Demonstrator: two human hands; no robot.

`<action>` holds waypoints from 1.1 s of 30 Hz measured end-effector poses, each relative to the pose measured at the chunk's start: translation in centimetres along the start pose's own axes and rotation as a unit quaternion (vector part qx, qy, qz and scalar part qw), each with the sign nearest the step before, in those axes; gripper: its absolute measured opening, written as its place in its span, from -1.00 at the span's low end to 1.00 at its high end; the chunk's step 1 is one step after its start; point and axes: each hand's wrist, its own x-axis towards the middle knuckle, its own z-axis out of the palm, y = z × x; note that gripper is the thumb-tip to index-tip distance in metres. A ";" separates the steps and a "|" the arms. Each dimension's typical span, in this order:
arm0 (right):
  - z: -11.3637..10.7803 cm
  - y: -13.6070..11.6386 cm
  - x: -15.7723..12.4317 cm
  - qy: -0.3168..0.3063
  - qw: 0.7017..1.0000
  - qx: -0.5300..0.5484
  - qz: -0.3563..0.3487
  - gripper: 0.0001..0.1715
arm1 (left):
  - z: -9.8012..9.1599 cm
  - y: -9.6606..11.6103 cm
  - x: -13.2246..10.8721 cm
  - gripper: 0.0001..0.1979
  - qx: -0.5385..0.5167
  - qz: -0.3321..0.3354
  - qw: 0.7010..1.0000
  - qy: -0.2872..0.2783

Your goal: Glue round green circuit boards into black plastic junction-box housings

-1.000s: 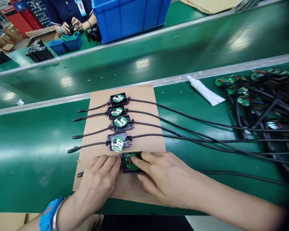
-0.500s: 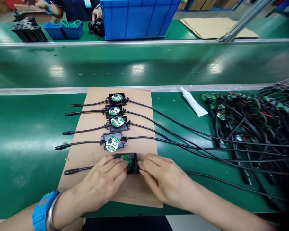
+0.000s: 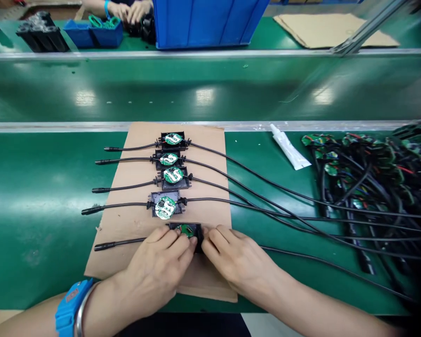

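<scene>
At the near end of a brown cardboard sheet (image 3: 119, 262), my left hand (image 3: 163, 262) is closed over the left and front of a black plastic case (image 3: 197, 230). A green circuit board (image 3: 185, 230) lies in that case, partly covered by my fingers. My right hand (image 3: 231, 252) pinches the case's right end, where a black cable (image 3: 301, 257) comes out. A short cable with a plug (image 3: 105, 245) leaves the left side. Behind it, several similar cases, such as the nearest one (image 3: 178, 209), each carry a round green board (image 3: 165, 208) with white patches.
A white tube (image 3: 290, 147) lies right of the cardboard. Farther right is a heap of cables and boards (image 3: 368, 187). Across the raised ledge stand a blue crate (image 3: 210, 23), small blue bins (image 3: 107, 35) and black tubes (image 3: 44, 35). A co-worker's hands (image 3: 131, 10) hold something dark.
My right hand has shifted slightly left, its fingers now against the case's right end. My left fingers have moved a little right over the case. The co-worker's hands have come together.
</scene>
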 end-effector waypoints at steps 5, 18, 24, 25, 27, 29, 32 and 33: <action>0.4 1.0 -0.2 0.006 0.978 0.187 0.096 -0.70 | 0.1 -0.5 -0.3 -0.37 -0.005 0.005 1.000 -0.003; -1.1 4.0 4.4 0.034 0.970 0.228 0.073 -0.76 | -3.4 -3.6 -1.3 -0.58 -0.086 -0.079 0.982 0.152; 1.8 4.1 5.6 0.064 0.965 0.232 0.103 -0.88 | -2.6 -8.8 -1.7 -0.92 -0.050 -0.169 0.977 0.117; 1.4 3.9 5.3 0.073 0.963 0.241 0.097 -0.88 | -2.7 -8.8 -1.8 -0.90 -0.070 -0.166 0.976 0.120; -0.1 3.4 4.6 0.068 0.962 0.249 0.089 -0.86 | -3.1 -8.3 -2.1 -0.87 -0.096 -0.172 0.972 0.126; -2.0 2.7 4.4 0.029 0.967 0.240 0.087 -0.83 | -3.6 -7.7 -2.2 -0.84 -0.099 -0.174 0.972 0.121; -3.7 2.1 5.1 -0.031 0.975 0.201 0.084 -0.77 | -4.1 -7.3 -1.8 -0.82 -0.081 -0.166 0.978 0.100; -3.8 2.1 5.6 -0.045 0.978 0.187 0.085 -0.76 | -4.1 -7.3 -1.6 -0.81 -0.075 -0.164 0.979 0.093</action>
